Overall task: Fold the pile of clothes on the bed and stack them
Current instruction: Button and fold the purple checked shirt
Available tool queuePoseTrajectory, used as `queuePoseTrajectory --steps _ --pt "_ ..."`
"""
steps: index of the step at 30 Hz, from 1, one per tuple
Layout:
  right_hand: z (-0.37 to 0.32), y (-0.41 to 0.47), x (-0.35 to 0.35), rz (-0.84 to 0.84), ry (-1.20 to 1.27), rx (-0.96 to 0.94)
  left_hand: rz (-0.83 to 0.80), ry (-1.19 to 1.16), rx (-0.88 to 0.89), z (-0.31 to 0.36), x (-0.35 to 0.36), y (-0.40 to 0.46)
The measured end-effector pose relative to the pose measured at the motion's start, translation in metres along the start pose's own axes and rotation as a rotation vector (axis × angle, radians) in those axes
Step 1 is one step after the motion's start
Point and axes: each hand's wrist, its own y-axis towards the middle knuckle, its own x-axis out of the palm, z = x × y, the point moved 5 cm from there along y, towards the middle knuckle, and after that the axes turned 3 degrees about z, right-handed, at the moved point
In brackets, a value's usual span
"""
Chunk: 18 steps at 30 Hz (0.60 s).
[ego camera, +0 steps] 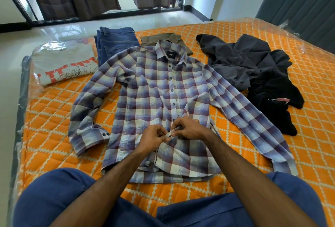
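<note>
— Two hands at work, both on the plaid shirt point(159, 99)?
— Yes. The shirt lies face up and spread flat in the middle of the bed point(272, 32), collar toward the far edge, hem at the near edge, a sleeve out to each side. The left hand point(154, 138) and right hand point(188, 129) meet over the button strip low on the front, fingers curled, pinching the cloth edge between them.
— Around a button?
— Probably; the spot is small and half covered by the fingertips, so I can't tell for sure.
— Where is the rest of the clothing?
— Near the far left corner lies a grey printed T-shirt point(65, 63), folded flat. Just beside it are folded blue jeans point(116, 43), and next along the far edge an olive garment point(163, 39), partly under the shirt's collar. Toward the right edge sits a loose heap: a dark grey garment point(233, 60) with a black garment point(273, 92) against it, both crumpled and touching the shirt's sleeve on that side.
— And the bed itself?
— An orange quilted mattress under clear plastic wrap.
</note>
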Motion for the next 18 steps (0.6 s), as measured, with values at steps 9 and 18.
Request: queuePoseTrajectory --steps 9,18 --pt "0.004 0.01 0.001 -0.177 0.054 0.094 -0.077 0.008 0.032 0.006 0.003 -0.002" --pt "0.005 -0.007 0.006 0.079 0.028 0.127 -0.137 -0.021 0.002 0.006 0.001 0.0"
